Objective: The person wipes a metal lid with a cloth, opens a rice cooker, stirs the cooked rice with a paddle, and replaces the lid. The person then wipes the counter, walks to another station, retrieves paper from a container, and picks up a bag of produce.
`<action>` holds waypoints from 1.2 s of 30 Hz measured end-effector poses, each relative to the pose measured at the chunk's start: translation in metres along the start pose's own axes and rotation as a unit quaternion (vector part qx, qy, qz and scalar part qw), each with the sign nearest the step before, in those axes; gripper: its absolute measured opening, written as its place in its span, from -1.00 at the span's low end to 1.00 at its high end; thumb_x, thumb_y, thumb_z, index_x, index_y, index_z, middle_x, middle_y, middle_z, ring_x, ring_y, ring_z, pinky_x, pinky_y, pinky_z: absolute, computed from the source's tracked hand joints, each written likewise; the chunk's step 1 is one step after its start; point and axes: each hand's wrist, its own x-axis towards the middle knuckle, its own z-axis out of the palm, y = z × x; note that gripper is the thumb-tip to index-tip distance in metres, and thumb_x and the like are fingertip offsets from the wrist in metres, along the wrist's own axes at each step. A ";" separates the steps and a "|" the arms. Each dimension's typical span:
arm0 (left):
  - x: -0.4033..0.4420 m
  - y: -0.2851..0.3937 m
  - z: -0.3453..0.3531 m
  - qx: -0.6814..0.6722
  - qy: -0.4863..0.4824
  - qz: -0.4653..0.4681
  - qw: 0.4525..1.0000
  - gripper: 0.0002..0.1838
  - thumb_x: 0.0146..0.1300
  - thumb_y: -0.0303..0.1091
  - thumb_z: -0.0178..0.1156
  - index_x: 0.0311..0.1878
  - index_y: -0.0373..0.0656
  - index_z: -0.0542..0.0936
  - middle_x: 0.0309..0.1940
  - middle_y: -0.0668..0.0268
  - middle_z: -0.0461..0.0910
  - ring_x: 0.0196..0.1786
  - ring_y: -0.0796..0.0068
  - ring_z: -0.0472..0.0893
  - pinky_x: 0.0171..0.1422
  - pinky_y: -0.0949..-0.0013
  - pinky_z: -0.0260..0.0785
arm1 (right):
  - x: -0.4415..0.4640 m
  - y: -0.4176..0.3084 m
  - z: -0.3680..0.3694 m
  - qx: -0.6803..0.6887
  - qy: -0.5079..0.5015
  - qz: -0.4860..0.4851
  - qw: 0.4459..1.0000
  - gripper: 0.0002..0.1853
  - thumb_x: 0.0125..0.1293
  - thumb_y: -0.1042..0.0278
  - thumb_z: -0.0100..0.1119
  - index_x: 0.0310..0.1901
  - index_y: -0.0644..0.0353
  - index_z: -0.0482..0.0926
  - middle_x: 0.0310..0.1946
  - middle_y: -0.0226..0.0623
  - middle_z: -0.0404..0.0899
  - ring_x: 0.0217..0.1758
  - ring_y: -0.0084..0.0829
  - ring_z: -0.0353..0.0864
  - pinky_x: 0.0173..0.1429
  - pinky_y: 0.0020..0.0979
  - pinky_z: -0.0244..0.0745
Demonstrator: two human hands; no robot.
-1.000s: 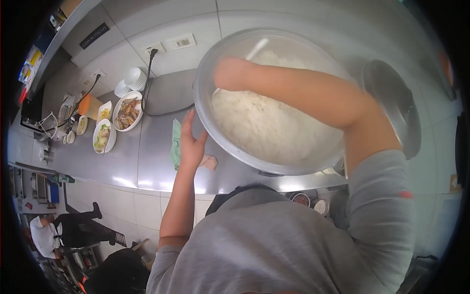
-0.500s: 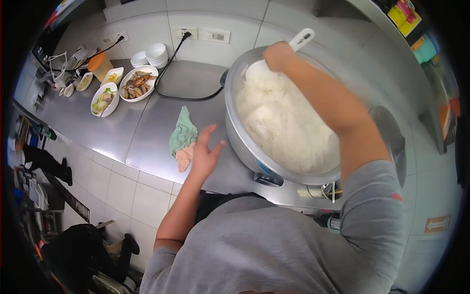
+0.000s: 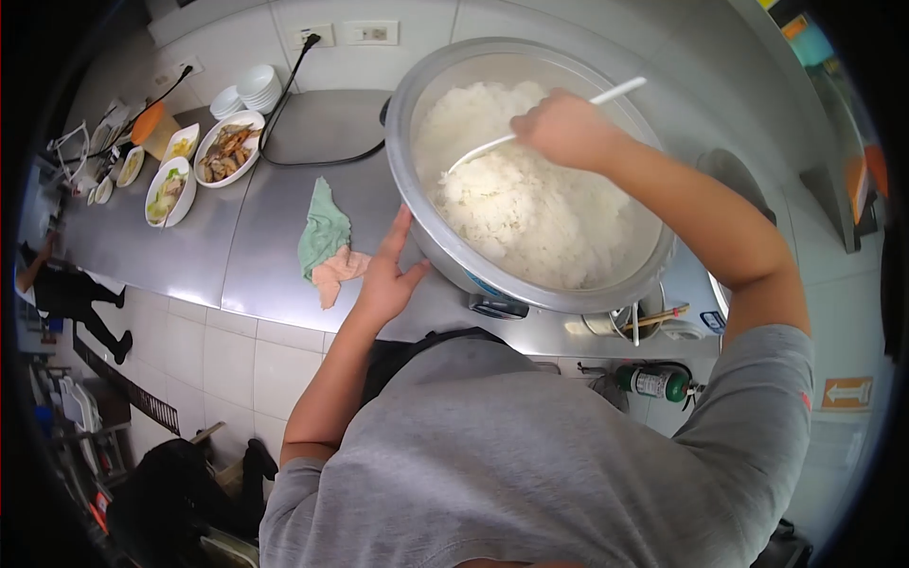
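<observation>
1. White glazed dishes are sitting on the smooth steel tabletop, the oval dish carrying browned, rough-looking pieces of food.
2. A crumpled green cloth is lying against a pink cloth, both looking soft.
3. The left grip is spreading its fingers and holding nothing, one fingertip seemingly touching the pot's side; for steadiness, it should be bracing flat against the metal.
4. The wide, round pot, dull grey and broad-lipped, is standing on the tabletop, holding mounded rice with fluffy, clumping grains.
5. The slim white paddle is slanting into the rice; its edge should be slicing under and lifting gently, since pressing would probably be mashing grains.
6. The right grip is wrapping snugly around the paddle's handle, above the rice; the wrist should be staying loose for turning.
</observation>
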 end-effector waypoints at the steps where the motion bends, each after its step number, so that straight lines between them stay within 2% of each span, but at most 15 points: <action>1: 0.001 0.002 0.000 -0.013 -0.006 -0.014 1.000 -0.13 0.09 -0.58 0.18 0.46 -0.16 -0.01 0.46 0.09 -0.01 0.49 0.21 0.03 0.47 0.34 -0.05 | -0.013 0.008 0.002 0.011 0.009 0.019 1.000 -0.88 0.19 0.34 0.05 -0.34 0.16 0.54 -0.60 -0.19 0.56 -0.46 -0.16 0.57 -0.26 -0.23 0.46; 4: 0.001 0.003 0.000 -0.021 -0.008 -0.027 0.999 -0.12 0.08 -0.59 0.17 0.46 -0.16 -0.02 0.46 0.09 -0.02 0.49 0.22 0.02 0.48 0.34 -0.07 | -0.046 0.020 0.003 0.030 0.106 0.153 0.982 -0.86 0.25 0.28 0.04 -0.32 0.14 0.52 -0.59 -0.18 0.55 -0.44 -0.13 0.57 -0.27 -0.20 0.46; 7: -0.001 -0.008 0.005 -0.004 0.000 -0.003 1.000 -0.12 0.05 -0.60 0.16 0.45 -0.16 0.00 0.45 0.08 0.01 0.48 0.21 0.06 0.47 0.33 -0.07 | -0.055 -0.003 -0.024 0.122 0.116 0.228 0.959 -0.85 0.28 0.28 0.02 -0.33 0.12 0.52 -0.56 -0.16 0.54 -0.41 -0.11 0.57 -0.28 -0.18 0.46; 10: -0.001 -0.011 0.009 -0.033 -0.007 -0.010 0.999 -0.13 0.04 -0.61 0.15 0.45 -0.17 0.02 0.43 0.09 0.06 0.46 0.20 0.10 0.46 0.28 -0.06 | -0.040 -0.044 0.001 0.146 0.053 0.164 0.974 -0.86 0.22 0.42 -0.02 -0.34 0.15 0.57 -0.51 -0.16 0.58 -0.39 -0.13 0.61 -0.26 -0.15 0.53; 12: -0.001 -0.012 0.005 -0.027 -0.004 0.000 1.000 -0.15 0.04 -0.61 0.14 0.44 -0.18 0.05 0.41 0.11 0.10 0.44 0.19 0.13 0.46 0.25 -0.04 | -0.055 -0.047 0.017 0.158 -0.007 0.161 0.974 -0.85 0.21 0.42 -0.01 -0.34 0.15 0.59 -0.50 -0.15 0.58 -0.38 -0.13 0.61 -0.26 -0.14 0.52; 15: -0.005 -0.018 -0.007 0.006 0.012 -0.021 1.000 -0.21 0.07 -0.57 0.13 0.42 -0.16 0.11 0.39 0.14 0.16 0.42 0.19 0.17 0.44 0.23 -0.01 | -0.101 -0.018 0.025 0.153 -0.076 0.175 0.970 -0.90 0.14 0.34 0.07 -0.34 0.10 0.56 -0.47 -0.15 0.56 -0.27 -0.15 0.59 -0.18 -0.11 0.45; 17: -0.011 -0.015 -0.012 -0.006 0.034 -0.057 0.998 -0.25 0.09 -0.55 0.13 0.40 -0.14 0.16 0.37 0.17 0.19 0.41 0.21 0.19 0.42 0.23 0.01 | -0.122 0.009 0.005 0.079 -0.150 0.195 0.966 -0.88 0.15 0.33 0.07 -0.34 0.12 0.56 -0.43 -0.15 0.58 -0.21 -0.15 0.59 -0.14 -0.11 0.44; 20: -0.010 -0.021 -0.008 -0.044 0.057 -0.091 0.993 -0.30 0.12 -0.52 0.13 0.38 -0.12 0.20 0.36 0.21 0.23 0.39 0.24 0.22 0.40 0.23 0.04 | -0.096 0.014 -0.026 0.139 0.078 0.278 0.947 -0.84 0.18 0.31 0.04 -0.33 0.17 0.56 -0.41 -0.12 0.58 -0.21 -0.13 0.59 -0.12 -0.12 0.46; 22: -0.003 -0.027 -0.008 -0.060 0.063 -0.099 0.991 -0.32 0.13 -0.51 0.12 0.37 -0.12 0.22 0.35 0.21 0.25 0.38 0.25 0.23 0.38 0.22 0.07 | -0.044 0.018 -0.008 0.160 0.127 0.212 0.956 -0.81 0.20 0.30 0.01 -0.32 0.21 0.56 -0.39 -0.08 0.58 -0.21 -0.12 0.60 -0.12 -0.13 0.48; 24: 0.002 -0.035 -0.008 -0.075 0.069 -0.109 0.989 -0.34 0.14 -0.51 0.10 0.37 -0.13 0.23 0.33 0.20 0.26 0.38 0.26 0.23 0.37 0.22 0.09 | 0.002 0.002 0.012 0.084 -0.056 0.212 0.972 -0.78 0.20 0.31 -0.02 -0.28 0.21 0.58 -0.38 -0.07 0.60 -0.23 -0.11 0.61 -0.14 -0.12 0.50; 27: -0.013 -0.068 -0.037 -0.065 0.116 -0.048 0.990 -0.37 0.14 -0.52 0.09 0.34 -0.15 0.27 0.32 0.16 0.28 0.36 0.25 0.26 0.32 0.22 0.15 | -0.037 0.005 0.036 0.101 -0.135 0.209 0.963 -0.79 0.17 0.34 0.00 -0.27 0.22 0.60 -0.38 -0.08 0.61 -0.25 -0.10 0.61 -0.18 -0.12 0.51; 29: -0.037 -0.073 -0.062 -0.074 0.158 -0.116 0.978 -0.39 0.15 -0.54 0.08 0.32 -0.16 0.30 0.30 0.14 0.30 0.33 0.25 0.29 0.30 0.24 0.17 | -0.067 0.021 0.026 0.049 -0.240 0.202 0.948 -0.81 0.16 0.36 0.03 -0.28 0.19 0.61 -0.37 -0.09 0.62 -0.25 -0.09 0.61 -0.18 -0.11 0.50; 31: -0.048 -0.072 -0.082 -0.072 0.193 -0.153 0.967 -0.41 0.15 -0.55 0.07 0.31 -0.17 0.32 0.28 0.14 0.31 0.30 0.25 0.32 0.29 0.24 0.19 | -0.072 0.040 0.005 0.004 -0.271 0.206 0.940 -0.85 0.15 0.37 0.05 -0.32 0.16 0.60 -0.35 -0.13 0.62 -0.24 -0.11 0.61 -0.18 -0.12 0.50; 34: -0.046 -0.073 -0.085 -0.075 0.211 -0.158 0.962 -0.44 0.17 -0.54 0.07 0.30 -0.18 0.33 0.26 0.16 0.33 0.25 0.26 0.35 0.28 0.24 0.20 | -0.018 0.045 -0.023 0.073 -0.061 0.188 0.978 -0.85 0.17 0.35 0.05 -0.31 0.14 0.61 -0.33 -0.17 0.63 -0.22 -0.13 0.62 -0.15 -0.13 0.49; 36: -0.024 -0.070 -0.079 -0.092 0.185 -0.134 0.969 -0.45 0.18 -0.52 0.09 0.29 -0.19 0.33 0.24 0.16 0.34 0.23 0.26 0.36 0.28 0.25 0.20 | 0.036 0.041 0.004 0.130 0.010 0.205 0.970 -0.84 0.16 0.32 0.06 -0.31 0.14 0.61 -0.32 -0.19 0.63 -0.20 -0.15 0.61 -0.11 -0.14 0.48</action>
